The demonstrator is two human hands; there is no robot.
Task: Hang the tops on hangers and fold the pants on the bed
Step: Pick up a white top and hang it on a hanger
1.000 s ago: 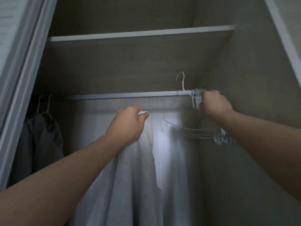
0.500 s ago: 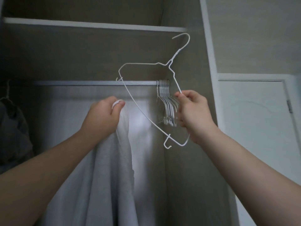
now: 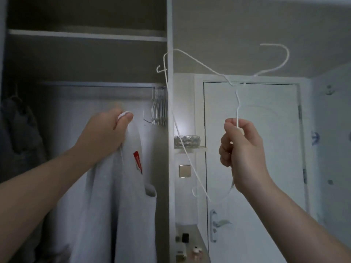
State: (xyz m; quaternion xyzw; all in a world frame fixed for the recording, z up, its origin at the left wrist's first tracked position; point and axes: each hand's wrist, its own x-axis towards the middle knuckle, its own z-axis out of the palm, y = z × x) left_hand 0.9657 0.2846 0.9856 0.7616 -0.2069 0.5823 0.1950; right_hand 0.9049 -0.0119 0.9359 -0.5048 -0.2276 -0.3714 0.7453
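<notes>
Left of the wardrobe post (image 3: 169,25), L hand (image 3: 106,130) grips the top (image 3: 117,205) by its collar; right of post, R hand (image 3: 241,149) pinches a wire hanger (image 3: 237,114), hook up. Step, prob.: dressing hanger. Next: feed one hanger arm into neck w/o snagging. Post sits between; spare hangers (image 3: 158,107) just left of it.

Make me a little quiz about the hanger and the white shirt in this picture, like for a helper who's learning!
1. True or false: the right hand holds the thin white wire hanger off the metal wardrobe rail.
2. What does the left hand grip? A) the white fabric top B) a door handle C) a dark jacket
3. Fill in: the bunch of spare wire hangers hangs at the rail's ___ end.
Key: 1 true; 2 A; 3 right.
</notes>
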